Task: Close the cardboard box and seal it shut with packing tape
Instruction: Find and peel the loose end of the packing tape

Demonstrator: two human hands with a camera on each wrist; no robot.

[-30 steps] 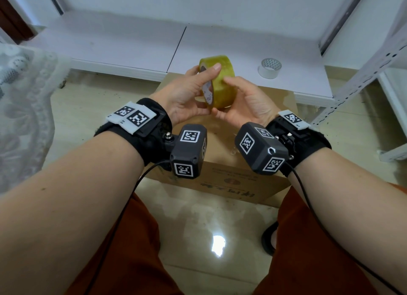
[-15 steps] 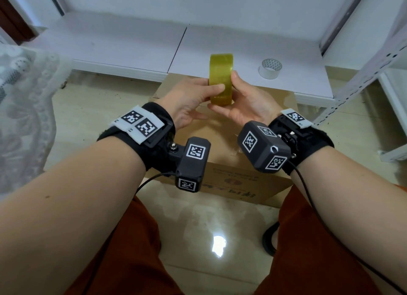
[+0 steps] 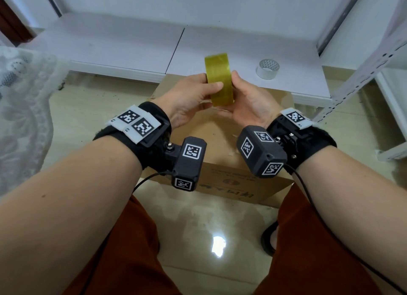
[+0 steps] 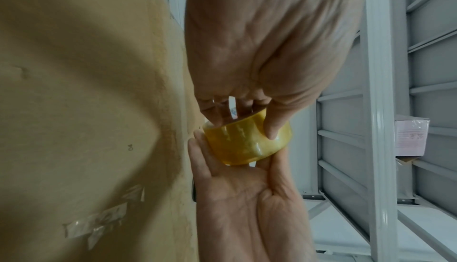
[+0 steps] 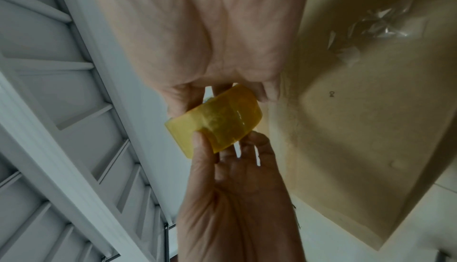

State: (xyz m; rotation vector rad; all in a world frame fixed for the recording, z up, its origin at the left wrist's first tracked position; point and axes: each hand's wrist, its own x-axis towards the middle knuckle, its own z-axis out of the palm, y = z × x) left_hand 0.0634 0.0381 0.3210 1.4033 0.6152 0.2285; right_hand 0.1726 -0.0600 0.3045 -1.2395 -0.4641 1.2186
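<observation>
A yellow packing tape roll [image 3: 219,78] stands on edge, held in the air between both hands above the brown cardboard box [image 3: 220,138]. My left hand [image 3: 207,87] pinches it, thumb laid across its outer face [image 4: 270,129]. My right hand [image 3: 234,92] cradles it from the right and below, fingers curled behind the tape roll [image 5: 217,119]. The box's top [image 4: 86,109] lies flat under the hands, with scraps of old clear tape stuck to it. No loose tape end shows.
A white tape roll [image 3: 267,68] sits on the low white platform [image 3: 132,48] behind the box. A white metal rack [image 3: 363,70] stands at the right, lace fabric [image 3: 19,109] at the left. My knees flank the glossy floor in front of the box.
The roll has been turned from slanted, core side showing, to edge-on towards me. My left thumb has slid down across its face. Both hands have stayed above the box.
</observation>
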